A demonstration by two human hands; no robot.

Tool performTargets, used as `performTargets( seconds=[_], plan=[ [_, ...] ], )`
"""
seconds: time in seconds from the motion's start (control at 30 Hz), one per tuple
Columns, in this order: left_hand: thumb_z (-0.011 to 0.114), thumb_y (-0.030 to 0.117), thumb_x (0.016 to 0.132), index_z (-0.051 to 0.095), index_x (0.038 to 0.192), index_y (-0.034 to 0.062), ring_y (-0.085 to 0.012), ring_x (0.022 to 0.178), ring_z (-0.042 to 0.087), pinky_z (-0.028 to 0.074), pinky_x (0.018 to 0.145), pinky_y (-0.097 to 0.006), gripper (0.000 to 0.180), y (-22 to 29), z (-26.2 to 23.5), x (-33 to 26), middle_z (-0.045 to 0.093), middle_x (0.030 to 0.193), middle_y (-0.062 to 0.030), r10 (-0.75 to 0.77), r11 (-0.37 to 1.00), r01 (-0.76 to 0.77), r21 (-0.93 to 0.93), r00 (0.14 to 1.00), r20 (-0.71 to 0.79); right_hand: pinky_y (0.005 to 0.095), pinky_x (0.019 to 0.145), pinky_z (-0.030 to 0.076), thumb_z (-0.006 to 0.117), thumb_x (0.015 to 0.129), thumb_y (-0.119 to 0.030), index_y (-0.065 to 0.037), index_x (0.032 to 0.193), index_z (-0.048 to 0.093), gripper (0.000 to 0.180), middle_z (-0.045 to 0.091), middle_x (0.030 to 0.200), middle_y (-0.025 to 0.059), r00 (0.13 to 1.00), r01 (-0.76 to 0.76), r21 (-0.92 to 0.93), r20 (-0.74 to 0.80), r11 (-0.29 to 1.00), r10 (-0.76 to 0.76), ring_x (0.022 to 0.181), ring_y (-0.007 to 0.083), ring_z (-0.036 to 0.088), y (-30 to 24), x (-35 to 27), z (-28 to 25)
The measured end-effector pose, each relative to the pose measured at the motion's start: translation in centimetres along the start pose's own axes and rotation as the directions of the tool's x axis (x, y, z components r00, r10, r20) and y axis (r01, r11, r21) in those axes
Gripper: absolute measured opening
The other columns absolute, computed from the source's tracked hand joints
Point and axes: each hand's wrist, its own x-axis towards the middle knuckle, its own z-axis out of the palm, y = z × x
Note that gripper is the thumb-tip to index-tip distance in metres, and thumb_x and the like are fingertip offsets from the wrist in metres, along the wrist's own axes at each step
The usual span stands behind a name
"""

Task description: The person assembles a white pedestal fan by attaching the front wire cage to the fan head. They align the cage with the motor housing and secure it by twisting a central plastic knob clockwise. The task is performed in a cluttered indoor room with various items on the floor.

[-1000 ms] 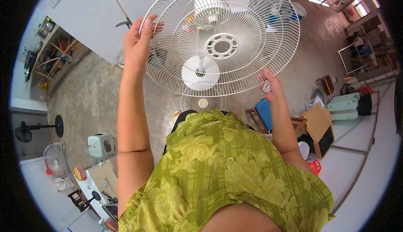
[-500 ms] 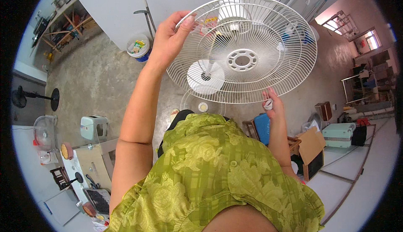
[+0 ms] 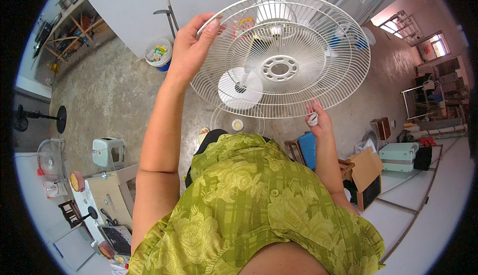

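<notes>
My left hand (image 3: 196,43) grips the left rim of a large round white wire fan guard (image 3: 281,78), thumb on top. The guard is held up, tilted, with a slotted ring at its centre. My right hand (image 3: 321,123) is at its near right edge with curled fingers, holding a small white plastic piece (image 3: 312,119); the fingertips reach the rim wires. Through the mesh I see a white disc (image 3: 251,96) with a dark centre. Another wire guard (image 3: 259,125) lies lower, near my feet. Beyond stands a white fan body (image 3: 273,8), partly behind the mesh.
A white and blue bucket (image 3: 162,58) with packets inside stands by the wall, near a long-handled tool (image 3: 169,8). At right are a blue-topped stool (image 3: 307,148), an open cardboard box (image 3: 366,170) and a mint-green case (image 3: 398,156). A pale green appliance (image 3: 107,150) is at left.
The guard and both hands have shifted slightly left in view, along with the whole scene. My grip on the guard and the small white piece is unchanged.
</notes>
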Motion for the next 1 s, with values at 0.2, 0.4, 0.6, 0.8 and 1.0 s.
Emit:
performTargets(
  seconds=[0.2, 0.4, 0.6, 0.8, 1.0],
  plan=[
    [0.049, 0.028, 0.093, 0.054, 0.113, -0.0030, -0.0181, 0.096, 0.059, 0.044, 0.087, -0.030, 0.038, 0.0, 0.3, 0.0, 0.063, 0.100, -0.0123, -0.022, 1.000, 0.022, 0.018, 1.000, -0.014, 0.0259, 0.048, 0.044, 0.054, 0.088, -0.016, -0.009, 0.128, 0.045, 0.042, 0.058, 0.097, 0.0068, 1.000, -0.016, 0.035, -0.012, 0.999, 0.017, 0.067, 0.0107, 0.052, -0.1, 0.0, 0.5],
    [0.049, 0.029, 0.093, 0.053, 0.115, -0.0011, -0.0181, 0.096, 0.058, 0.044, 0.086, -0.030, 0.038, -0.2, 0.6, 0.1, 0.063, 0.100, -0.0129, -0.052, 0.998, 0.052, -0.043, 0.999, -0.014, 0.0270, 0.050, 0.045, 0.053, 0.088, -0.016, -0.010, 0.131, 0.042, 0.045, 0.057, 0.103, 0.0076, 1.000, -0.019, 0.029, 0.020, 0.999, 0.019, 0.072, 0.0104, 0.054, 0.0, 0.5, -0.1],
    [0.048, 0.031, 0.093, 0.055, 0.114, 0.0005, -0.0170, 0.094, 0.058, 0.043, 0.085, -0.030, 0.037, 0.1, 0.7, 0.1, 0.064, 0.099, -0.0124, -0.049, 0.998, 0.048, -0.045, 0.999, -0.017, 0.0262, 0.048, 0.045, 0.054, 0.087, -0.017, -0.007, 0.131, 0.042, 0.046, 0.058, 0.101, 0.0084, 1.000, 0.019, 0.020, 0.019, 1.000, -0.019, 0.072, 0.0113, 0.054, 0.0, 0.3, 0.6],
    [0.048, 0.032, 0.093, 0.056, 0.112, 0.0008, -0.0165, 0.092, 0.058, 0.043, 0.083, -0.030, 0.037, 0.1, 0.9, 0.0, 0.064, 0.097, -0.0113, -0.024, 1.000, 0.023, -0.018, 0.999, -0.038, 0.0252, 0.046, 0.044, 0.056, 0.086, -0.017, -0.006, 0.130, 0.043, 0.047, 0.058, 0.097, 0.0085, 0.999, 0.033, 0.023, 0.027, 0.999, -0.033, 0.070, 0.0118, 0.055, 0.3, 1.0, 0.0],
    [0.048, 0.030, 0.093, 0.056, 0.112, 0.0002, -0.0172, 0.093, 0.059, 0.043, 0.084, -0.030, 0.037, 0.3, 1.0, -0.3, 0.064, 0.098, -0.0119, -0.011, 1.000, 0.010, -0.010, 0.999, -0.039, 0.0252, 0.045, 0.044, 0.057, 0.085, -0.016, -0.007, 0.128, 0.045, 0.046, 0.061, 0.094, 0.0081, 1.000, 0.028, 0.029, 0.013, 0.999, -0.029, 0.067, 0.0116, 0.055, 0.1, 0.8, 0.5]
  ],
)
